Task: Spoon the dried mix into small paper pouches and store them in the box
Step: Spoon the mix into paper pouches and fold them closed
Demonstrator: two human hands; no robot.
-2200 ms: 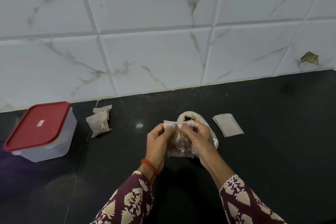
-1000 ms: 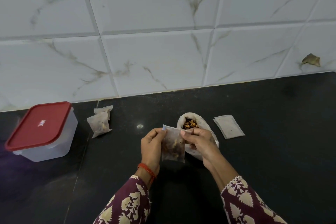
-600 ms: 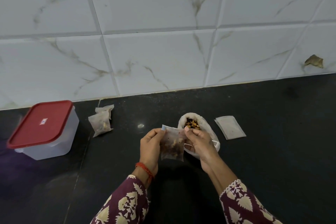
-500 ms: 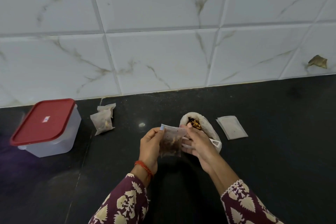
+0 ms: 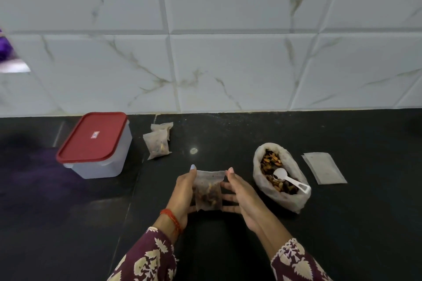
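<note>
Translucent paper pouch (image 5: 208, 191) of dried mix is pinched upright above the black worktop (image 5: 342, 223) between left hand (image 5: 182, 191) and right hand (image 5: 242, 196).

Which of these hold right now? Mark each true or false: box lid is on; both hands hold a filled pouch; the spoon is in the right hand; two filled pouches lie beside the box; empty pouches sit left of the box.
1. Lid on the box: true.
2. Left hand and right hand hold the filled pouch: true.
3. Spoon in right hand: false; the spoon lies in the bag of dried mix.
4. Two filled pouches beside box: true.
5. Empty pouches left of box: false; the empty pouches lie right of the bag.
</note>
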